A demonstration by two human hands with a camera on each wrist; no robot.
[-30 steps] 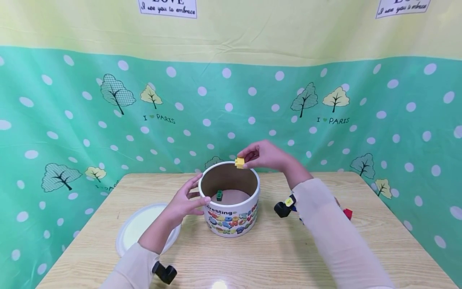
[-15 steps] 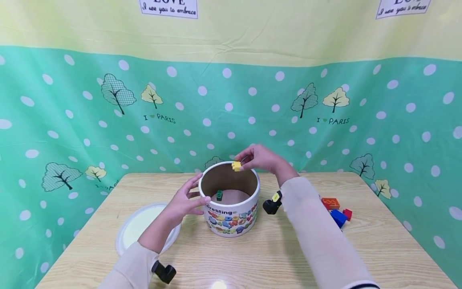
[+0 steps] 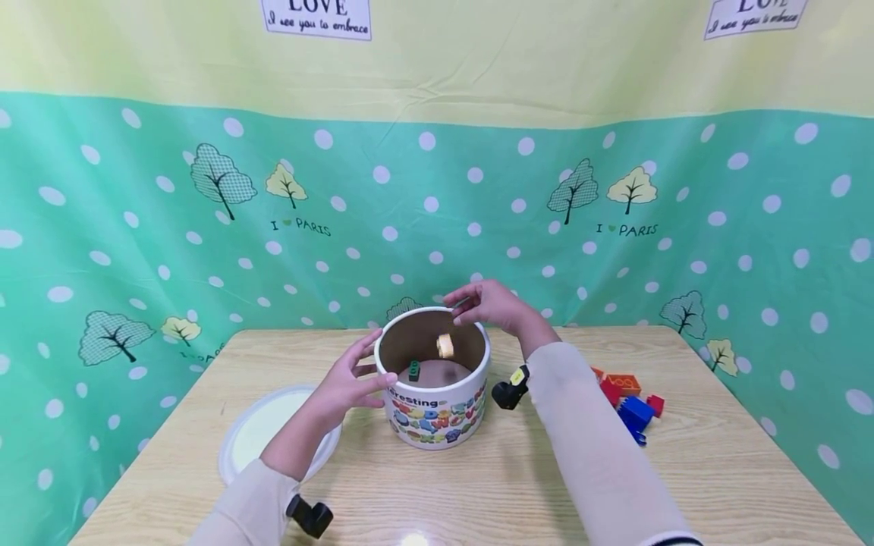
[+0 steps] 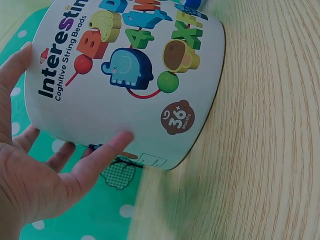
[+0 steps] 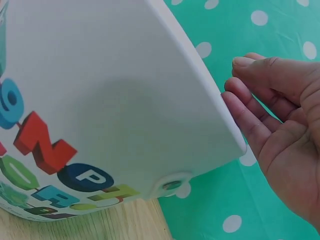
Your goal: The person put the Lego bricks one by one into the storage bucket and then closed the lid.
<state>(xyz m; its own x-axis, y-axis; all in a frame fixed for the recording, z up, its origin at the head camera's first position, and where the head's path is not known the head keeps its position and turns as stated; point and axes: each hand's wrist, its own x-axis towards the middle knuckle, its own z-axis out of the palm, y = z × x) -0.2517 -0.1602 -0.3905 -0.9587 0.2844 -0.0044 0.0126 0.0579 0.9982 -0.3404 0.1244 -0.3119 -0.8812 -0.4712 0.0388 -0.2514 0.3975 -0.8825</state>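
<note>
Yellow brick (image 3: pixel 445 346) in mid-air inside the string-beads bucket (image 3: pixel 435 417)

So the brick looks to be hanging below the right hand (image 3: pixel 495 305), against the brown inner wall. It's a stubby, blocky thing, a bit taller than wide from here and leaning slightly; it's smeared, so I can't tell which way the studs face. A darkish smudge sits on the bucket floor under it.

That right hand is loose, fingers softly bent, thumb and fingertips parted, right by the rim. The left hand (image 3: pixel 344 389) is spread along the bucket's left side, digits fairly straight and resting on the rim and wall.

Bucket's a round drum standing upright, mouth up: smooth white outside, chunky letters and animals printed on it, thick rolled rim. On its floor lies a two-stud green brick (image 3: pixel 414 370), studs up, long axis running away from the person.

Left of it there's a flat round white lid (image 3: pixel 262 428), partly under the forearm. Over right, a little heap: orange brick (image 3: pixel 624 384) lying crosswise with its studs showing, plus a chunky blue brick (image 3: pixel 636 414) and a small cubish red brick (image 3: pixel 655 405). All on a pale wood-grain table (image 3: pixel 437 493).
</note>
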